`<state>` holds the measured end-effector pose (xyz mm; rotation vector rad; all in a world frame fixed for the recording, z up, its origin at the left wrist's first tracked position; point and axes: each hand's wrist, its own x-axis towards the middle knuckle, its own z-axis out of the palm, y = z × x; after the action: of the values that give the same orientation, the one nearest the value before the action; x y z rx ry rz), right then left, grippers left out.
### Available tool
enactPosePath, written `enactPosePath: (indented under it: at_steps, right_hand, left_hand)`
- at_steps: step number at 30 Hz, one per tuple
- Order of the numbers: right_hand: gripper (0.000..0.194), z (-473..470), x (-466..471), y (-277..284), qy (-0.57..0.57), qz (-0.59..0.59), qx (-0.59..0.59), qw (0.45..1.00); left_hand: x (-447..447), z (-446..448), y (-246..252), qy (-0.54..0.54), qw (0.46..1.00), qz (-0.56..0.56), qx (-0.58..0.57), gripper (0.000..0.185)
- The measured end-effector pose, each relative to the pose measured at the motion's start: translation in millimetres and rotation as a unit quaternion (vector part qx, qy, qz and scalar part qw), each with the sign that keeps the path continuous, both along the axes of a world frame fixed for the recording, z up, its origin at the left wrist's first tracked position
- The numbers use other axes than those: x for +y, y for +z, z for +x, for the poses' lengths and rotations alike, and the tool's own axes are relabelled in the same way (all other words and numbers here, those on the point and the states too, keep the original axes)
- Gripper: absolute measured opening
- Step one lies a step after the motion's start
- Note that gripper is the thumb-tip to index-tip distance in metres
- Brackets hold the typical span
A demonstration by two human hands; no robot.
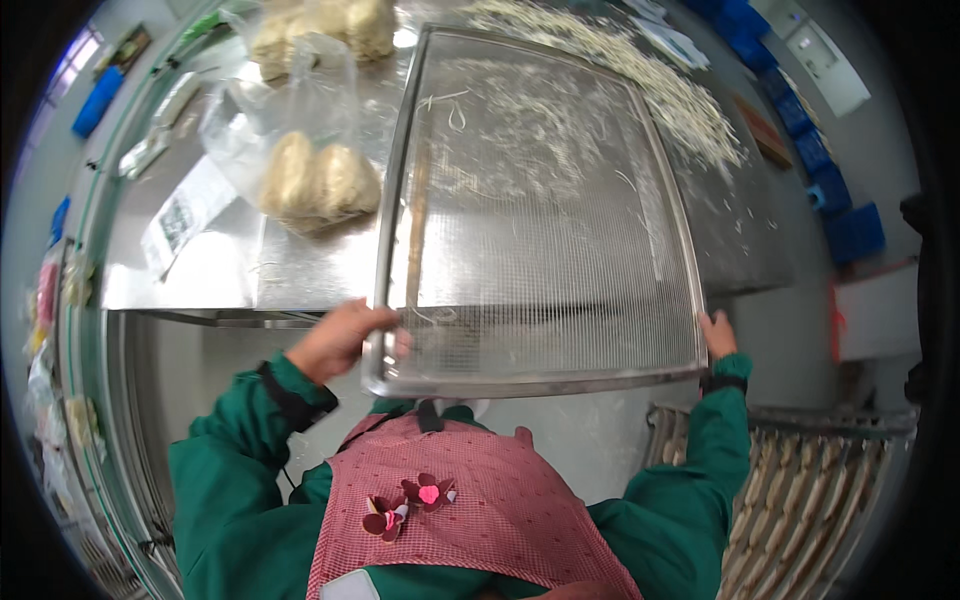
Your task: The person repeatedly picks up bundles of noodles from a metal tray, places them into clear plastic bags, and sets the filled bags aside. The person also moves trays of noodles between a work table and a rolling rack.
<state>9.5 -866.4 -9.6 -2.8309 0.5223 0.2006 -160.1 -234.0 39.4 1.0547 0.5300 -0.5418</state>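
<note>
A large metal-framed wire mesh tray [540,262] spans the middle of the view, its near end over the table's front edge. My left hand [349,339] grips its left rail near the close corner, and my right hand [718,334] grips the right rail. Through the mesh, whitish flour-like residue, a few stray noodle strands and a wooden stick [418,225] show. Left of the tray, a clear plastic bag of noodle bundles [319,184] sits on the stainless steel table [300,266]. Loose cut noodles [675,97] lie spread beyond the tray's far right side.
More bagged noodle bundles [322,34] stand at the back left, near a printed sheet [187,214]. Blue plastic crates [825,187] line the right side. A rack of long pale pieces [802,495] stands low at the right. Glass-edged shelving [82,360] runs along the left.
</note>
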Motion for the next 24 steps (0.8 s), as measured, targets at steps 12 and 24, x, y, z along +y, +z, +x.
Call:
enactPosePath:
  at_steps: [12,24]
  right_hand:
    - [0.028,-30,287,-85,-0.006,0.820,0.139,0.555]
    - [0.039,-66,421,-86,-0.019,0.844,0.022,0.535]
  left_hand:
    - [-19,111,253,-0.087,0.786,-0.128,-0.599,0.119]
    - [-117,80,172,0.013,0.752,0.244,-0.613,0.096]
